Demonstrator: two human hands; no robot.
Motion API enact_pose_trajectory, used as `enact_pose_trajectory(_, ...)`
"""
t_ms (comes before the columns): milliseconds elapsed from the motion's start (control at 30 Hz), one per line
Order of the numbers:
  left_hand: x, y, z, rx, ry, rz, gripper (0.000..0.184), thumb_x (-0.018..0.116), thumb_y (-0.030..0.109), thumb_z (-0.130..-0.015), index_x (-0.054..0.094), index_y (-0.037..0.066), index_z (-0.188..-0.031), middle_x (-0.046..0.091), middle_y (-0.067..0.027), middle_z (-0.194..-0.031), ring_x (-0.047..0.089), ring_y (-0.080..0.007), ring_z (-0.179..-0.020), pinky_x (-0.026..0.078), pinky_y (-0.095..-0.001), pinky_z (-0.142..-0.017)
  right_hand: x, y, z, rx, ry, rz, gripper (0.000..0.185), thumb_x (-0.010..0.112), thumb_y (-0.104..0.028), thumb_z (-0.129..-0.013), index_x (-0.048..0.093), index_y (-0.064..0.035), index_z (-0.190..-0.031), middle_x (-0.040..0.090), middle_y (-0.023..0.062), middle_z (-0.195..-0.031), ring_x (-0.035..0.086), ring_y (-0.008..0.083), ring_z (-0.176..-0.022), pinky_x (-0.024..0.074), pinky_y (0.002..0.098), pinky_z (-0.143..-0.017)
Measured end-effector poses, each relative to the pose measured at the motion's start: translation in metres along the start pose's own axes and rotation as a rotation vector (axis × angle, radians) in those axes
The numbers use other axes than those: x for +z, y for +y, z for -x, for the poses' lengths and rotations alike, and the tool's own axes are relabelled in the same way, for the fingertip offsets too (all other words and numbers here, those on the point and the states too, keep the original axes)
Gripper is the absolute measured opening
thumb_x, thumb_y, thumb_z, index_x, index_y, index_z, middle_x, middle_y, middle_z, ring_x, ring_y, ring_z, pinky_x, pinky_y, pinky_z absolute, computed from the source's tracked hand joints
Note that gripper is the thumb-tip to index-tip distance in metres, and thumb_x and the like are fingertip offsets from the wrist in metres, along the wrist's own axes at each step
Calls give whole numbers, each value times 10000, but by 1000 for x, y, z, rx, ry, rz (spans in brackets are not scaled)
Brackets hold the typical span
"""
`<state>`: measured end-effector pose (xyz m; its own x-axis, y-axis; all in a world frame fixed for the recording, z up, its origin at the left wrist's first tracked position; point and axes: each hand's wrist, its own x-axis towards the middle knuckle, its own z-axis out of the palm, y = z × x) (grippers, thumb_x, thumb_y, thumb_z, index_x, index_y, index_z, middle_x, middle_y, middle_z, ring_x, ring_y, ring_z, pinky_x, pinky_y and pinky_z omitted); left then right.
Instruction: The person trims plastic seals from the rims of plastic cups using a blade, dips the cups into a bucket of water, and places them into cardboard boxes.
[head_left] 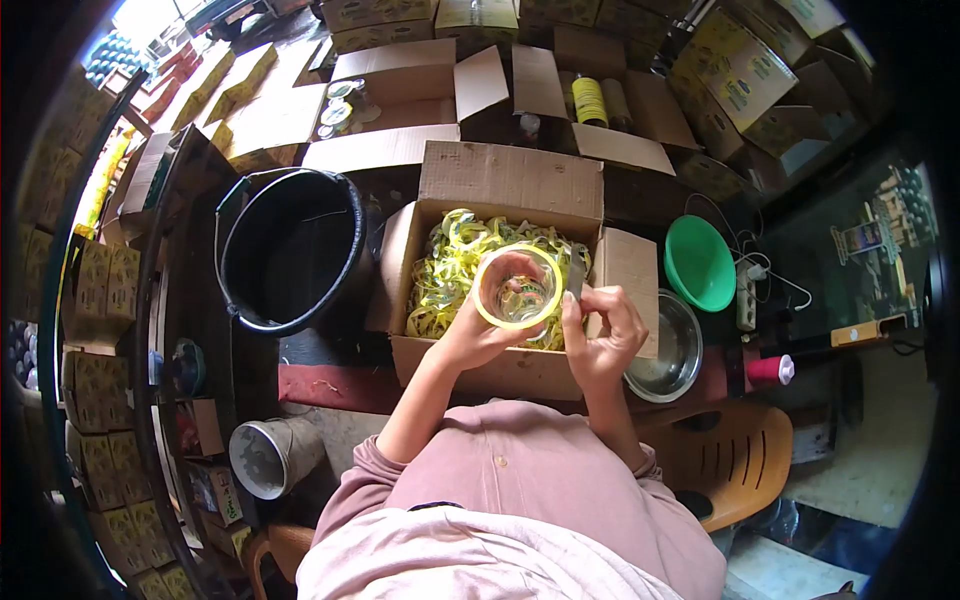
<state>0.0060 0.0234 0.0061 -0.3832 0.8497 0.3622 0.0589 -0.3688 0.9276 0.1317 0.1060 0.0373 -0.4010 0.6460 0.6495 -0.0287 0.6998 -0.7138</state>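
Observation:
A clear plastic cup [521,300] with a yellow rim is held by my left hand [476,330], its mouth turned up toward the camera. My right hand [606,330] is just right of the cup, thumb and fingers pinching a thin greyish blade-like piece [575,272] that stands upright beside the rim. Both hands are above an open cardboard box [512,180] filled with curled yellow-green strips [440,275].
To the left stands a large black bucket [290,250]. A green bowl [700,262], a clear bowl [668,350] and a pink thread spool [768,371] lie right. Open cartons [392,62] are behind; a grey bucket [274,458] is at lower left.

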Motion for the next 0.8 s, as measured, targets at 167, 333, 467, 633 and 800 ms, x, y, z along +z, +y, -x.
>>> enact_pose_trajectory(167,2,-1,-2,27,-13,-23,605,721,107,-660,384,45,-1158,462,-70,-1082,454,-171,-1046,365,-306,-911,2,-4,-4,-121,5,75,141,635,51,-676,603,-4,-801,565,77,-653,571,149,-560,459,246,-513)
enact_pose_trajectory(333,1,3,-1,-19,-36,-43,590,717,113,-660,397,39,-1149,468,-71,-1075,454,-169,-1042,367,-307,-908,3,-3,-10,-122,-1,63,156,631,59,-669,605,1,-811,570,80,-675,566,151,-567,453,246,-518)
enact_pose_trajectory(467,-3,3,-2,-23,-64,-52,599,713,117,-646,399,46,-1152,470,-68,-1072,448,-167,-1052,362,-307,-907,3,-4,-12,-117,-34,66,153,632,63,-663,595,10,-801,562,78,-669,551,137,-563,433,235,-524)
enact_pose_trajectory(633,2,0,1,-38,-79,45,605,712,107,-648,402,44,-1163,452,-62,-1106,432,-158,-1072,338,-301,-932,1,-3,-16,-97,-44,2,139,634,63,-669,593,17,-793,556,72,-658,541,114,-559,419,221,-519)
enact_pose_trajectory(800,9,-3,-4,-49,14,294,628,702,102,-677,375,30,-1208,450,-64,-1123,416,-165,-1093,324,-306,-952,1,-3,-13,-23,52,12,95,632,46,-707,580,22,-784,552,63,-662,525,91,-564,411,212,-517)
